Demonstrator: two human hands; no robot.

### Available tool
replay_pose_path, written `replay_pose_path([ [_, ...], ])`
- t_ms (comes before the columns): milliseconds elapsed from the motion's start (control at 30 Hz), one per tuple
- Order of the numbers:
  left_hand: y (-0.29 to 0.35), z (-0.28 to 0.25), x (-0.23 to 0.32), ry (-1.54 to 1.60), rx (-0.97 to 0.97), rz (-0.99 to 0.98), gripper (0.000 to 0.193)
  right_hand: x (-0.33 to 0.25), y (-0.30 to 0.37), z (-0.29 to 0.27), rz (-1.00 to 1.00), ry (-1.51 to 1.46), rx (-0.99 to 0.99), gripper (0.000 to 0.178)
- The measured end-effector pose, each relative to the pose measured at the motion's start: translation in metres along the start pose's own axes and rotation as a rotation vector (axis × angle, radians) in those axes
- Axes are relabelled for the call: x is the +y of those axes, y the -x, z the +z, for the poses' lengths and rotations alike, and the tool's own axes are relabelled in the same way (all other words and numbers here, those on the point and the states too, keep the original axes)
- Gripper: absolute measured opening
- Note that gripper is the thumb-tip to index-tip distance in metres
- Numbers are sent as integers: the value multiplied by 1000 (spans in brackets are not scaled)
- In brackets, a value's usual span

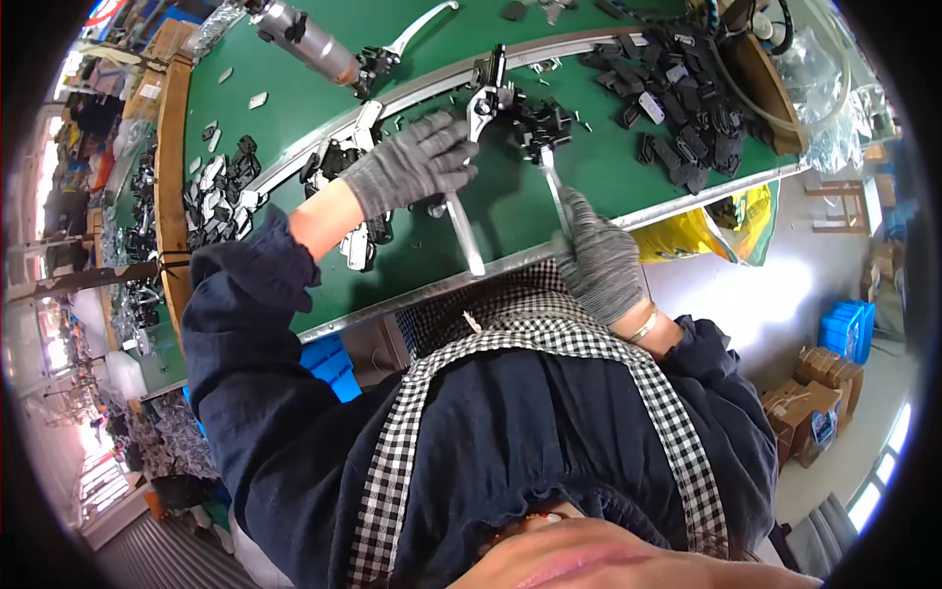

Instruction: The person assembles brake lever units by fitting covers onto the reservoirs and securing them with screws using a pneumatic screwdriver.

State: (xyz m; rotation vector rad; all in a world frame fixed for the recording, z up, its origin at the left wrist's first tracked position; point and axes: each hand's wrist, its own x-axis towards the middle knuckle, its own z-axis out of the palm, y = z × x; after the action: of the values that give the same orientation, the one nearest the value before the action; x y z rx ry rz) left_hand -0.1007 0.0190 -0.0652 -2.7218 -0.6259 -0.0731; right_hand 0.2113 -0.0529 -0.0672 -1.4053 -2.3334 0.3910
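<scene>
Left hand [417, 162], grey knit glove, lies over a silver brake lever assembly [469, 187] near the middle of the green counter [294, 93]. Fingers [453, 133] are curled down onto the lever's black-and-silver head end, pressing it against the counter; the lever's long silver blade runs from under the palm toward the near edge.

Right hand [599, 260], same glove, sits at the near edge of the counter. Fingers closed around a thin metal tool [551, 187], its shaft pointing away from the body to a small black clamp part [542, 123] just beside the lever head. Tool tip appears to touch that part; can't tell exactly.

A curved metal rail [412, 93] crosses the counter behind the hands. Heap of small black parts [687, 88] at the far right corner, next to a wooden tray [760, 74]. More finished levers [343, 162] lie just under the left wrist. A grey cylindrical tool [309, 39] and another silver lever [422, 22] sit past the rail at the far edge. Loose black and silver bits [221, 191] at the left end. Yellow bag [721, 231] hangs below the right edge.
</scene>
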Motion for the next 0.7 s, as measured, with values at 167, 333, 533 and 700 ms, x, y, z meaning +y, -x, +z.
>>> replay_pose_path([
  [167, 23, -18, 16, -167, -197, -280, 49, 15, -19, -12, 26, -229, -198, 52],
  [333, -23, -33, 57, 192, -79, -785, 46, 60, -99, -11, -351, 181, 18, 64],
  [533, -88, 14, 46, -148, -152, -1114, 44, 65, -149, 12, -606, 36, -183, 68],
  [700, -91, 24, 34, -132, -186, -1143, 22, 67, -152, -4, -721, -14, 25, 50],
])
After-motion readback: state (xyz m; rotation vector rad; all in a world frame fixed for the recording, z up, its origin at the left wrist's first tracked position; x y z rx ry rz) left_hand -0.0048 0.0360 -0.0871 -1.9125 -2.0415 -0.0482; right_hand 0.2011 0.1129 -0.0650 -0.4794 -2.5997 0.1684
